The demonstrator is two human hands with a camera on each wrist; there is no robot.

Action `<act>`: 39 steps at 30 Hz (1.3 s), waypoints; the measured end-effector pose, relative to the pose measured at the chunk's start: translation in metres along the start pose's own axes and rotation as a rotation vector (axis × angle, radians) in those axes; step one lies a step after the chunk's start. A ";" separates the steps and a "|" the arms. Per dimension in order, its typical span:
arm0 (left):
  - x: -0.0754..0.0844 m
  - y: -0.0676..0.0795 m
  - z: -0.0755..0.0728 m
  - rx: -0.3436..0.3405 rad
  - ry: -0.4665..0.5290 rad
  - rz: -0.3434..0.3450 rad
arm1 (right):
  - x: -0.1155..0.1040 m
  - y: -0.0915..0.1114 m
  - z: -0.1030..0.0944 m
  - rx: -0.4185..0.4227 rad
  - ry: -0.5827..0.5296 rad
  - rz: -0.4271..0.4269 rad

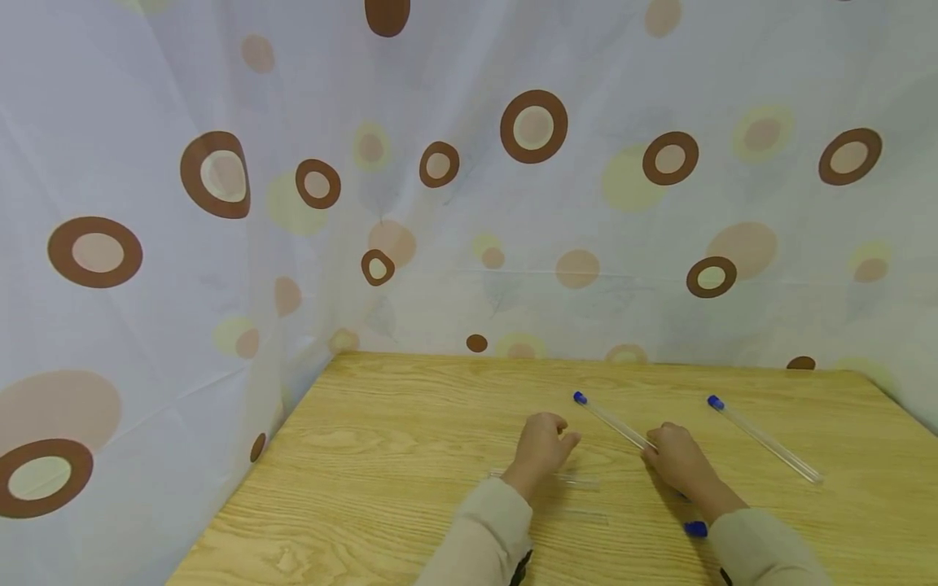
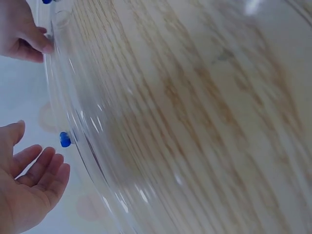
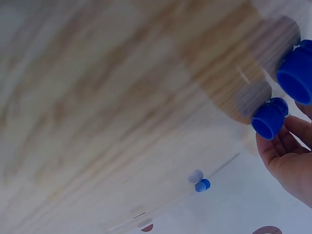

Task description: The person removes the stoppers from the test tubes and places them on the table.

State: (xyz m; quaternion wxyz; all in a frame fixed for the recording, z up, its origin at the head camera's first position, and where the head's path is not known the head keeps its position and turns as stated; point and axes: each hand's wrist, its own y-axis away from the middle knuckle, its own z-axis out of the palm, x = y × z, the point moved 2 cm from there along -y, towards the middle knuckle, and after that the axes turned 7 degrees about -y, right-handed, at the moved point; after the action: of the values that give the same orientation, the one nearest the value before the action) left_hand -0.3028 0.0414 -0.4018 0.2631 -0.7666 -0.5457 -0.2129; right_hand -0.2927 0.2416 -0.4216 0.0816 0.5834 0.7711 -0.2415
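Observation:
My right hand (image 1: 677, 460) pinches the near end of a clear tube (image 1: 615, 424) that lies slanted on the table, its blue cap (image 1: 580, 397) at the far end. Two more blue caps lie under and beside the right wrist; one (image 1: 696, 529) is by the sleeve, and the right wrist view shows a cap (image 3: 269, 118) close in front of the fingers. To the left, my left hand (image 1: 541, 448) hovers with loosely bent fingers and holds nothing, as its palm (image 2: 34, 190) shows. Below it are clear tubes (image 1: 582, 482) without visible caps, partly hidden by the forearm.
Another clear tube (image 1: 765, 439) with a blue cap (image 1: 716, 402) lies slanted on the right side of the wooden table (image 1: 381, 456). A white cloth (image 1: 454, 212) with brown and yellow circles hangs behind the table and along its left side.

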 end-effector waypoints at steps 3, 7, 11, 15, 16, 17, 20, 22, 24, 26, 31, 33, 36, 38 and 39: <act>0.002 0.000 0.002 -0.009 -0.007 0.000 | 0.001 -0.001 0.002 -0.008 0.016 -0.004; 0.007 0.000 0.005 -0.005 -0.031 0.015 | 0.003 -0.001 0.003 0.003 0.041 -0.020; 0.012 -0.001 0.007 0.014 -0.074 0.020 | 0.004 -0.002 0.004 0.025 0.052 -0.045; 0.016 -0.002 0.010 -0.004 -0.177 0.002 | 0.003 -0.003 0.005 0.024 0.036 -0.040; 0.017 -0.002 0.010 -0.015 -0.209 -0.005 | 0.003 -0.003 0.005 0.021 0.032 -0.034; 0.017 -0.002 0.011 -0.024 -0.242 -0.009 | 0.002 -0.003 0.005 0.015 0.025 -0.026; 0.019 -0.004 0.012 -0.036 -0.361 0.011 | 0.001 -0.004 0.005 0.003 0.018 -0.012; 0.019 -0.006 0.013 -0.036 -0.428 0.036 | 0.001 -0.005 0.006 -0.004 0.015 -0.009; 0.018 -0.008 0.013 -0.036 -0.487 0.062 | 0.001 -0.006 0.006 -0.006 0.016 -0.015; 0.019 -0.010 0.012 -0.040 -0.538 0.077 | 0.001 -0.006 0.006 -0.005 0.015 -0.023; 0.021 -0.013 0.011 -0.068 -0.669 0.104 | 0.001 -0.006 0.005 -0.016 -0.007 -0.013; 0.022 -0.013 0.010 -0.080 -0.712 0.119 | 0.001 -0.007 0.006 -0.031 -0.026 -0.003; 0.022 -0.012 0.011 -0.083 -0.765 0.148 | -0.001 -0.007 0.006 -0.045 -0.046 0.000; 0.021 -0.012 0.011 -0.077 -0.788 0.163 | -0.003 -0.007 0.005 -0.042 -0.046 -0.012; 0.021 -0.012 0.011 -0.073 -0.799 0.170 | -0.003 -0.007 0.005 -0.038 -0.045 -0.017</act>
State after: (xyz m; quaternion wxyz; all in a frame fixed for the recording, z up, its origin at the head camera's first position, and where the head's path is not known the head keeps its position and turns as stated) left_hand -0.3074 0.0667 -0.3956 0.0200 -0.8402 -0.5316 0.1049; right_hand -0.2988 0.2351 -0.4227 0.1079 0.5697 0.7785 -0.2403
